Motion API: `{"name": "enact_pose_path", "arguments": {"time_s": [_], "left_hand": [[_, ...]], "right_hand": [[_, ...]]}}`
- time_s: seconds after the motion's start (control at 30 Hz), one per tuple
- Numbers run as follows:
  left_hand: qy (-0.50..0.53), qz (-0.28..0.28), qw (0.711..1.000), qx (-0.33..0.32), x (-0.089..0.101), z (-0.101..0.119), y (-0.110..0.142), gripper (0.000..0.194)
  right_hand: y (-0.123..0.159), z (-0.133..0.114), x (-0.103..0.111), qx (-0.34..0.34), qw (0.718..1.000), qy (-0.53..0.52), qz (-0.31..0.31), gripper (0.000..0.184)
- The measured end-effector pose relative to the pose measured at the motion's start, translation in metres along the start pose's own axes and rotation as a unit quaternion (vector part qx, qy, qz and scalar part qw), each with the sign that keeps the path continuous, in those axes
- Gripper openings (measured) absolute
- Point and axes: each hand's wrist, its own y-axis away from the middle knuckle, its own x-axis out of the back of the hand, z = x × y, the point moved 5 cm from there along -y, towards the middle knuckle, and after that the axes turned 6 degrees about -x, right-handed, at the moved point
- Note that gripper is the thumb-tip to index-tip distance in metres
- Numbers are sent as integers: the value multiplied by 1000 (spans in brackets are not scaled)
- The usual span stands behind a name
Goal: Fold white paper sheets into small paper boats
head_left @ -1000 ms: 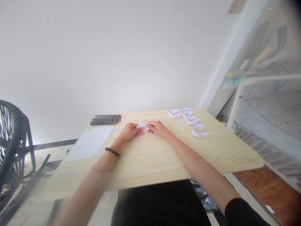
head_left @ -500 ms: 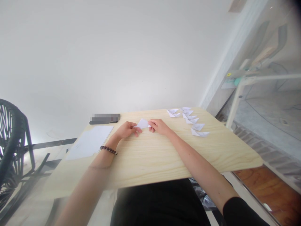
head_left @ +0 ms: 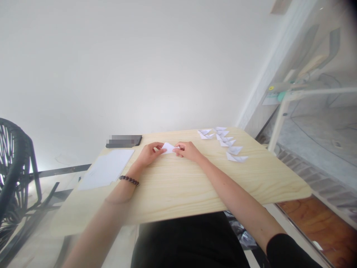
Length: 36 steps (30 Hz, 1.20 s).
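Note:
A small folded sheet of white paper (head_left: 168,147), roughly triangular with its peak pointing away from me, is held between both hands just above the table (head_left: 178,186). My left hand (head_left: 152,152) pinches its left corner, thumb on the near face and fingers behind. At the right corner, my right hand (head_left: 186,150) grips the paper between thumb and bent fingers. The fingertips behind the paper are partly hidden. To the right lie several folded white paper boats (head_left: 225,141), set out in loose rows.
A stack of white paper sheets (head_left: 107,167) lies on the table's left side. Behind it is a dark flat object (head_left: 124,144), partly blurred out. A dark woven chair (head_left: 16,160) stands at the left, a white metal frame (head_left: 279,119) at the right, and the wall (head_left: 156,74) behind.
Both hands have shifted their grip on the folded paper. My left thumb now lies along its front, and the paper sits slightly lower. The boats and the sheets stay in place.

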Motion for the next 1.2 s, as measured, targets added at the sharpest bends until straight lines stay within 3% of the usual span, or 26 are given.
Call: {"name": "enact_pose_path", "arguments": {"time_s": [0.1,0.27,0.5,0.8,1.2], "left_hand": [[-32,41,998,-27,1,-1,-2,26],[-56,80,995,-17,5,-8,-1,26],[-74,70,994,-29,3,-5,0,24],[-194,41,973,-121,0,17,-1,15],[-235,11,961,-149,-4,25,-2,15]], "right_hand": [[1,-4,-1,2,1000,4,-5,31],[1,-5,4,-3,1000,7,13,41],[-3,2,2,-5,1000,2,3,32],[-1,-1,0,19,1000,21,4,29],[-1,-2,1,18,999,24,23,28]]}}
